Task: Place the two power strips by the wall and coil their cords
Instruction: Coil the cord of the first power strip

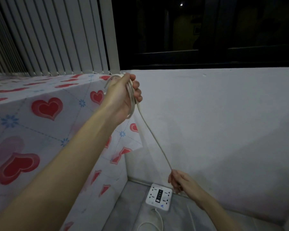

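My left hand (122,95) is raised near the table corner and grips several loops of a white cord (154,139). From that bundle one strand runs taut down and right to my right hand (182,181), which pinches it low by the wall. A square white power strip (158,196) lies flat on the floor against the wall, just left of my right hand. Its own thinner white cord (158,215) leaves its near edge and curves toward the bottom of the frame. A second power strip is not visible.
A table draped in a cloth with red hearts (45,114) fills the left side and reaches down to the floor. A white wall (215,114) runs behind, under a dark window (207,30) with vertical blinds (57,35). Grey floor (198,219) lies at the bottom.
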`<state>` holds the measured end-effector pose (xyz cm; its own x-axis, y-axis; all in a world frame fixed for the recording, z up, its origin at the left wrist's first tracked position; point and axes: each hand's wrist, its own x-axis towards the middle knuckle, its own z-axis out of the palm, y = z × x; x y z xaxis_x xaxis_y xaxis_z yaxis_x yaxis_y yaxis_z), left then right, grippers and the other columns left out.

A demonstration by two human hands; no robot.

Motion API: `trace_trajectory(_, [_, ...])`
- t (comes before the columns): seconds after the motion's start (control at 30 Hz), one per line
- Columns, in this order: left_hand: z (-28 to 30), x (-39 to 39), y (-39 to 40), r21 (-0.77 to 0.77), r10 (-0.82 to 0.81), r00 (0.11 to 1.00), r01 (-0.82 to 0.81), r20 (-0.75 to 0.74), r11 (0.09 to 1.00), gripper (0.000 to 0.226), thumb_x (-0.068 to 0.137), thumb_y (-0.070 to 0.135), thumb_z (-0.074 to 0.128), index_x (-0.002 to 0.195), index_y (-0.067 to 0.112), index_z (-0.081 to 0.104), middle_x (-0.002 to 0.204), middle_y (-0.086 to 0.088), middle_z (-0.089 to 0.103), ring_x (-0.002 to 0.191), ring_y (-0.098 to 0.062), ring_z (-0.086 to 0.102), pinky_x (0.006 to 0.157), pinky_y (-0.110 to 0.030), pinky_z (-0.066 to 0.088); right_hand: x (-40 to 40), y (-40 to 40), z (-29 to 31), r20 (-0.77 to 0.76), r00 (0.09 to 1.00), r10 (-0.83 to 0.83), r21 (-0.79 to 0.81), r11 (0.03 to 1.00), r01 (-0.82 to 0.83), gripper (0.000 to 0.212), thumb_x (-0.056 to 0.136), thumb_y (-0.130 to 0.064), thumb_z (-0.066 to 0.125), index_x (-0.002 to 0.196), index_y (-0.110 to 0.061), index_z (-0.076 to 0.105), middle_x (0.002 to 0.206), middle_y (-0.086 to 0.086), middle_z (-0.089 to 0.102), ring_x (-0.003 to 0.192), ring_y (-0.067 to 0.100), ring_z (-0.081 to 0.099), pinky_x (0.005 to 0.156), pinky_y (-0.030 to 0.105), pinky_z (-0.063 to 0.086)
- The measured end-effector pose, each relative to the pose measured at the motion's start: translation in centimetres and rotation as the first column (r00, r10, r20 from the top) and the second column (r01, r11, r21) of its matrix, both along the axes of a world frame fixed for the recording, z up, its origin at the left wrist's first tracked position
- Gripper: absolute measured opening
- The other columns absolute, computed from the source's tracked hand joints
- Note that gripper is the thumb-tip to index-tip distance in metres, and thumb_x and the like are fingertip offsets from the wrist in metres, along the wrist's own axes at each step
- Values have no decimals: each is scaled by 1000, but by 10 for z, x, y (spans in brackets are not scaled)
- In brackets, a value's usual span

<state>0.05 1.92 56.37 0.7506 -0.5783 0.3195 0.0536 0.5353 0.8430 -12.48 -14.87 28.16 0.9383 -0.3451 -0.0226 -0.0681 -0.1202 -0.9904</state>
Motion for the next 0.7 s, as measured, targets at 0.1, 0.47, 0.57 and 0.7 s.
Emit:
trace_trajectory(0.1, [-23,-18,5,36,-58,995,56,82,998,28,103,20,36,80,13,50,53,1,52,40,-12,45,44,-21,40,3,-9,-11,-151,967,-204,-217,961,169,53,99,-44,35,58,-16,56,48,-6,48,44,6,44,50,21,35])
trace_trajectory(0.47, [-183,-71,-3,497,-222,967,132,128,858,24,101,20,36,85,9,50,57,-7,67,40,-19,57,41,-24,47,32,-29,25,-39,863,-503,-220,847,484,43,99,-38,39,63,-17,50,59,-2,45,52,15,38,53,28,29])
trace_trajectory(0.57, [-212,-72,-15,557,-69,987,-23,144,830,25,103,16,35,85,8,52,74,-10,74,63,-19,70,60,-24,57,36,-15,48,97,875,-475,-230,844,484,41,98,-38,40,62,-18,45,58,-1,42,53,15,37,56,31,30])
trace_trajectory(0.7, [-227,-55,-32,406,155,963,-54,-221,912,24,100,10,37,97,-4,56,98,-21,73,90,-26,72,84,-33,56,35,11,68,228,903,-365,-424,798,429,42,100,-33,36,62,-20,45,58,-4,48,52,6,43,55,27,34])
